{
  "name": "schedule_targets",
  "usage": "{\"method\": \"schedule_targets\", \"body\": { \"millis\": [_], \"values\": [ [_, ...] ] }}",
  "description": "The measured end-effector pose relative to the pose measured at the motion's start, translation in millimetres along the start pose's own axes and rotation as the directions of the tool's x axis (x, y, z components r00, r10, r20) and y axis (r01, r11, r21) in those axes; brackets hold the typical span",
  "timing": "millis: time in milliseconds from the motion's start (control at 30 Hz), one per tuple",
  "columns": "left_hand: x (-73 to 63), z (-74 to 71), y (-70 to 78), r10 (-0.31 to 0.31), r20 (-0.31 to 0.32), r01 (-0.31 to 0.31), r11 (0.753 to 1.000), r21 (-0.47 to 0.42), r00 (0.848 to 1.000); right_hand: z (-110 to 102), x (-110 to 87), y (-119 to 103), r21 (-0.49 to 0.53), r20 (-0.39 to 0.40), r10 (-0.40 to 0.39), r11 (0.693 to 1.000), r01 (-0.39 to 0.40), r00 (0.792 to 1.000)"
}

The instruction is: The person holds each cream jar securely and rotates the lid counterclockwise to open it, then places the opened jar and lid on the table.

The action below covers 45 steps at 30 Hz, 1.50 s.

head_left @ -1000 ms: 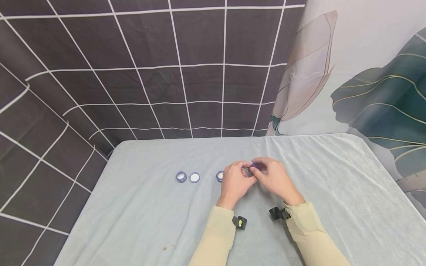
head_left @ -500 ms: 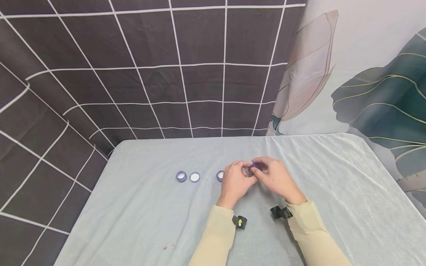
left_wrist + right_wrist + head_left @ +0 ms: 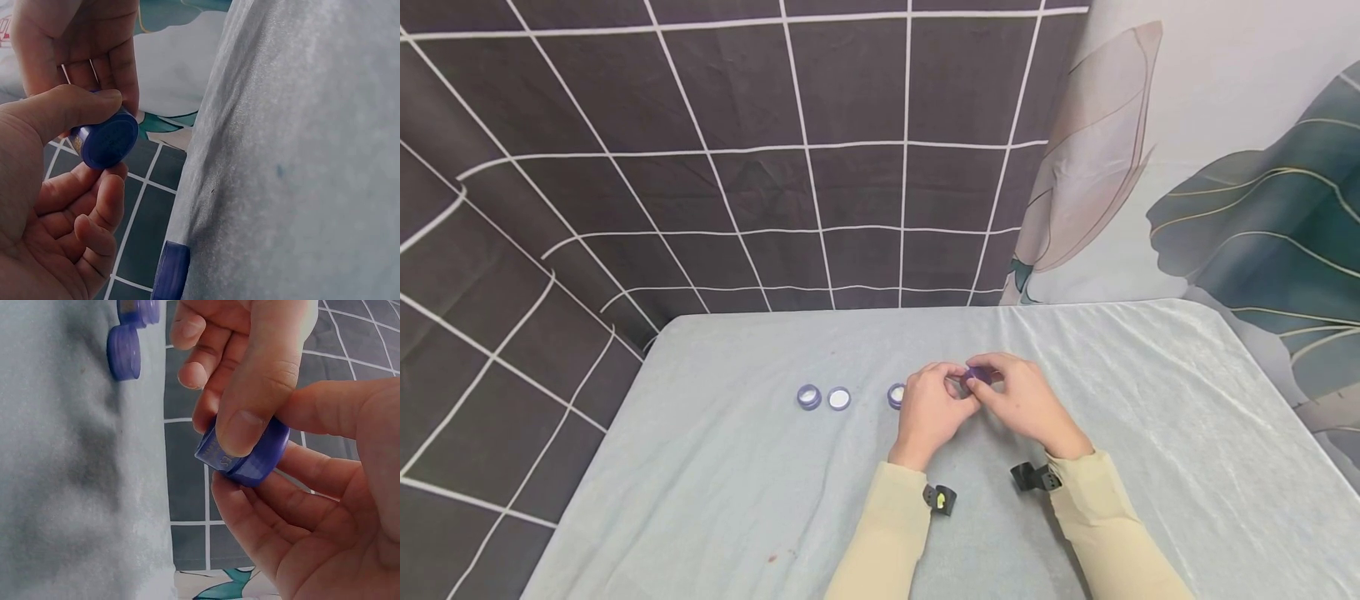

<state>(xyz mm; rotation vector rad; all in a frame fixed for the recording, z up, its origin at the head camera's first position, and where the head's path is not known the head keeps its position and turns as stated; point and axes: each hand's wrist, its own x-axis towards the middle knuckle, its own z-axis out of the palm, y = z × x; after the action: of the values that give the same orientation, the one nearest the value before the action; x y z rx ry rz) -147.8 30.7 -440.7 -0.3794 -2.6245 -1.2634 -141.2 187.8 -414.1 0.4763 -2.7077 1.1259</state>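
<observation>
Both hands meet around a small purple jar [image 3: 977, 376] at the right of the middle of the table. My left hand [image 3: 932, 412] pinches the jar's lettered side between thumb and fingers. From the other side, my right hand [image 3: 1022, 397] grips the ribbed, darker lid part [image 3: 265, 459] with thumb and fingertips. In the left wrist view, the jar's flat round face [image 3: 112, 141] shows below the left thumb. Behind the left hand in the head view, another purple round piece with a white inside [image 3: 895, 397] lies partly hidden.
On the pale cloth-covered table [image 3: 722, 467], a purple open jar [image 3: 808, 397] stands left of the hands. Close beside it lies a shallow purple round piece with a white inside [image 3: 838, 399]. A dark gridded curtain [image 3: 850, 192] hangs along the table's far side.
My right wrist has shifted very slightly to the right. Both hands stay on the jar, and the pieces on the table have kept their places.
</observation>
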Motion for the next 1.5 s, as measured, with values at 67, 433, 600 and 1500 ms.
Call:
{"method": "schedule_targets", "body": {
  "millis": [67, 433, 600, 1500],
  "values": [
    [0.0, 0.0, -0.2, -0.001, 0.001, 0.001, 1.000, 0.000, 1.000, 0, 0.2, 0, 0.000, 0.002, -0.005, 1.000, 0.005, 1.000],
    [0.4, 0.0, -0.6, 0.004, 0.003, -0.004, 1.000, 0.010, 1.000, 0, 1.4, 1, -0.005, 0.015, -0.017, 1.000, 0.017, 1.000],
    [0.2, -0.6, -0.4, 0.004, 0.003, -0.004, 1.000, 0.009, 1.000, -1, 1.1, 1, -0.006, 0.013, -0.024, 1.000, 0.024, 1.000],
    [-0.4, -0.5, -0.8, -0.004, -0.001, 0.004, 1.000, 0.023, 1.000, 5, -2.6, -10, -0.034, -0.105, 0.114, 0.992, -0.118, 0.988]
  ]
}}
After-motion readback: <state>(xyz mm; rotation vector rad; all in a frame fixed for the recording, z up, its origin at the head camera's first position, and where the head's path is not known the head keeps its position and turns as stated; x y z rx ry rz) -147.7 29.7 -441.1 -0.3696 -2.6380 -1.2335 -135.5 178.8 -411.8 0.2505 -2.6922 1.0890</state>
